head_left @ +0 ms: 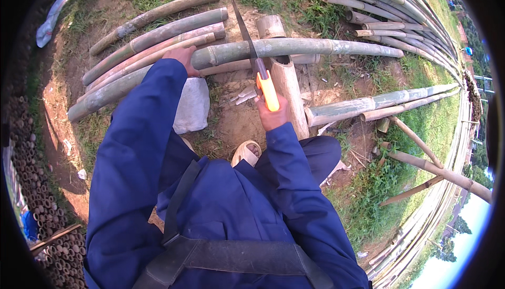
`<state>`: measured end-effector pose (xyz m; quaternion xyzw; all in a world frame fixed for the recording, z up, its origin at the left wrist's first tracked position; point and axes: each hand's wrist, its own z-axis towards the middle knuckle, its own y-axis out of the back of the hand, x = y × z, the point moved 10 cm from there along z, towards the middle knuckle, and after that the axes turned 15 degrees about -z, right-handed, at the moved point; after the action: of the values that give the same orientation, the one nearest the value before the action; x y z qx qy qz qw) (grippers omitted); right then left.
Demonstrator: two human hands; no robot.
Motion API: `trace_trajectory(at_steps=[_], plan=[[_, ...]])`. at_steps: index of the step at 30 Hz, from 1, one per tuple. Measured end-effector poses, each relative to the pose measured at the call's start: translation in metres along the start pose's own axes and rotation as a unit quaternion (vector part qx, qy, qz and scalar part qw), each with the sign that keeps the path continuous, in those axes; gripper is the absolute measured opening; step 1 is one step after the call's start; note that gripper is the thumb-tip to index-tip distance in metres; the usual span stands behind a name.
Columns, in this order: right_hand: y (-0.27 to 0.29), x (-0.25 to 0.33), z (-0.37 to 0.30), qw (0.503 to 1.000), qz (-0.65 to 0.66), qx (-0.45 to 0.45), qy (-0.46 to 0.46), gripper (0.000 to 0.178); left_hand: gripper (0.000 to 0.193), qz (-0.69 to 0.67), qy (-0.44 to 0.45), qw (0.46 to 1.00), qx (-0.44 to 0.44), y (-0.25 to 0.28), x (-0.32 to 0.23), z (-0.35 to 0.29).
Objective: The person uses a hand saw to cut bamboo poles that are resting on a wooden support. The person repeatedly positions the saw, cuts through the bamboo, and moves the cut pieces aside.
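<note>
My right hand (274,114) is closed round the orange-yellow handle of a handsaw (267,90). The dark blade points away from me and crosses a greenish bamboo pole (305,46), touching it. Left of the blade, my left hand (181,57) grips the pole, its fingers partly hidden by the bamboo and sleeve. The pole rests across a thick, pale upright-looking bamboo post (286,86) with a hollow top. Whether the pole runs on under my left forearm to the bamboo length (108,95) at the left, I cannot tell.
Several cut bamboo lengths (179,25) lie at the far left. A pale stone block (191,106) stands near my left knee. Long poles (389,0) are stacked at the far right, and a bamboo frame (431,169) stands nearer. Bamboo pieces (58,236) are piled at the near left.
</note>
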<state>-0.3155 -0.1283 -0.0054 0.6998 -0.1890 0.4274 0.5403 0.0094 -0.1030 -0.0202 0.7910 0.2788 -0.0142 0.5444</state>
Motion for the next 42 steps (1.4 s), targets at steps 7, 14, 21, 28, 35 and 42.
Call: trace_trajectory(at_steps=[7,14,21,28,35,42], plan=[[0.080,0.038,-0.144,0.990,0.035,0.072,-0.116,0.029,0.091,-0.011,0.026,0.999,0.026,-0.006,0.018,-0.009],[0.030,-0.006,-0.081,0.993,0.007,0.053,-0.106,0.023,0.094,-0.002,0.021,1.000,0.019,-0.010,0.014,-0.001],[0.000,-0.015,-0.064,0.988,0.066,0.096,-0.104,0.020,0.098,0.029,0.018,0.999,0.020,-0.001,0.019,0.005],[0.060,0.012,-0.119,0.994,0.050,0.046,-0.084,0.039,0.098,0.005,0.045,0.999,0.022,-0.001,0.015,-0.002],[-0.017,-0.025,-0.041,0.994,0.051,0.062,-0.081,0.017,0.096,0.023,0.037,0.999,0.016,-0.004,0.010,0.002],[0.070,0.030,-0.149,0.988,0.047,0.089,-0.113,0.044,0.092,0.013,0.037,0.999,0.010,0.003,0.011,-0.009]])
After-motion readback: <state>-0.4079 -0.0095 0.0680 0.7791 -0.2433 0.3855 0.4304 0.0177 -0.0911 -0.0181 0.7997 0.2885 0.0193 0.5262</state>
